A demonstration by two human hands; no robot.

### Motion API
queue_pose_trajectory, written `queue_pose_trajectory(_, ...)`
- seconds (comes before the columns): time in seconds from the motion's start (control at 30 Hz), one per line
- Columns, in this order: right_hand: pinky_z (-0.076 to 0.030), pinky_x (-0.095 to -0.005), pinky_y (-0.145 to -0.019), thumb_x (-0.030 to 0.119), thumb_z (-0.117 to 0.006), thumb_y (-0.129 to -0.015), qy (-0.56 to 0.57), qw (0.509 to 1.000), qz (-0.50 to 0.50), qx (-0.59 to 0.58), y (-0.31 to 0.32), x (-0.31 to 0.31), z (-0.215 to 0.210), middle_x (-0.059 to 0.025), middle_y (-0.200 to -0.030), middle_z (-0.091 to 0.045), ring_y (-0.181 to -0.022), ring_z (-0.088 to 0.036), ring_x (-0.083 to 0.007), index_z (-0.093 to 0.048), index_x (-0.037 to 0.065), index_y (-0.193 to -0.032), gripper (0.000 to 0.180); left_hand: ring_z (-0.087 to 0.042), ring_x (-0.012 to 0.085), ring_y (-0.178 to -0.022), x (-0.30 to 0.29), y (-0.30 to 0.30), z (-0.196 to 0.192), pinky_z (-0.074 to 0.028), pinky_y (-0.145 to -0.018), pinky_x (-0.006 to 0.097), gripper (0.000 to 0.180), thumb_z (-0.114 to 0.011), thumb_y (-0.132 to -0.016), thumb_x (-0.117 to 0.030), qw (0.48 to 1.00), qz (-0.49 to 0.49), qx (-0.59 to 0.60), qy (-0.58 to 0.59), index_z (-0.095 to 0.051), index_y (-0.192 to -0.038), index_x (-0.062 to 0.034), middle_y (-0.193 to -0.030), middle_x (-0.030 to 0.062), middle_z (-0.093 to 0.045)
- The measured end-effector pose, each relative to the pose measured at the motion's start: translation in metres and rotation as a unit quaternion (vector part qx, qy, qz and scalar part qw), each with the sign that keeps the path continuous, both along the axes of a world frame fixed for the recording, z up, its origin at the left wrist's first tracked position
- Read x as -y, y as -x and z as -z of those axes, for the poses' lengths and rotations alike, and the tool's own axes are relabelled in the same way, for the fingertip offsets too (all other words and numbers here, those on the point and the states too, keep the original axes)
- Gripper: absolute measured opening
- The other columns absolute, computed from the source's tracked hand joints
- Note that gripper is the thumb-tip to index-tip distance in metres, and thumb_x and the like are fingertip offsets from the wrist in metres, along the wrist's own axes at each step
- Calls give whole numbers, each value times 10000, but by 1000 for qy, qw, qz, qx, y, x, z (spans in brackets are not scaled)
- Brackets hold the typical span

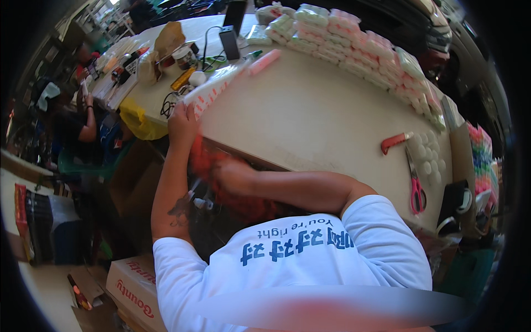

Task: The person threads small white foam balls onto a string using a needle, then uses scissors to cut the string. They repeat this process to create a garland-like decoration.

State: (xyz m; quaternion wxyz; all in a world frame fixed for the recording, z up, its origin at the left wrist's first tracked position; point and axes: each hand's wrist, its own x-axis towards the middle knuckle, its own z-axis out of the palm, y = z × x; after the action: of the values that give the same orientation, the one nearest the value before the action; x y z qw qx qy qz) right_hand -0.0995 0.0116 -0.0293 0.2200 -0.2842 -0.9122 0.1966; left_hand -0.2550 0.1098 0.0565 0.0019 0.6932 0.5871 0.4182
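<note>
My left hand [182, 123] is at the table's left corner, its fingers closed on the near end of a long clear plastic bag [207, 95] with red print. The bag stretches away over the tabletop. Below the table edge is my right hand [229, 176], smeared by motion, so its fingers do not show clearly. A blurred red-orange item [203, 157] lies close to that hand; its kind cannot be made out. Past the bag's far end, a pink roll-shaped piece [264, 62] rests on the table.
Stacked pink and white wrapped packs [359, 47] line the far edge of the table [310, 110]. At right lie a red-handled cutter [394, 143], pink-handled scissors [417, 193] and several white round pieces [426, 155]. A person [72, 119] sits at left. A cardboard box [133, 290] stands below.
</note>
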Motion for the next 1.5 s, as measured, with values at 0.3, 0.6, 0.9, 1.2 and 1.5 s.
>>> queue_pose_trajectory(0.3,-438,-396,-920,76,-548,-776,132,910,44,-390,-93,44,-83,-149,-1046,-632,-1028,-584,-317,-673,86,-961,224,-328,272,-1357,117,-62,14,-342,-1080,406,737,-671,-846,-395,885,297,338,118,-323,-1412,-75,-1438,140,-369)
queue_pose_trajectory(0.6,-126,-671,-1056,422,-629,-783,-264,944,108,-168,-155,105,-62,-133,-1456,-354,-1363,-285,-395,-478,260,-1353,612,-520,217,-1166,183,-158,31,-472,-959,362,510,-552,-935,-270,455,414,662,428,-356,-1354,-55,-1299,127,-481)
queue_pose_trajectory(0.9,-112,-618,-1105,392,-644,-847,-175,925,332,57,-266,174,-24,-133,-1508,-289,-1417,-186,-381,-513,260,-1337,524,-614,159,-925,141,-146,-14,-536,-790,309,220,-520,-980,-242,774,405,442,203,-575,-1005,-30,-1015,92,-626)
queue_pose_trajectory(1.2,-229,-554,-1092,338,-655,-843,-97,739,658,108,-404,253,-39,-152,-1443,-387,-1381,-268,-363,-554,220,-1307,489,-349,313,-1345,99,-214,44,-207,-1109,515,479,-584,-889,-437,939,237,-242,55,-525,-1323,-242,-1385,114,-470)
queue_pose_trajectory(1.5,-362,-531,-993,234,-630,-819,-73,667,718,186,-453,272,-46,-170,-1267,-561,-1164,-533,-324,-600,243,-1242,424,-435,306,-1282,105,-214,52,-245,-1093,478,445,-645,-859,-382,958,250,-139,-17,-583,-1261,-201,-1345,100,-518)
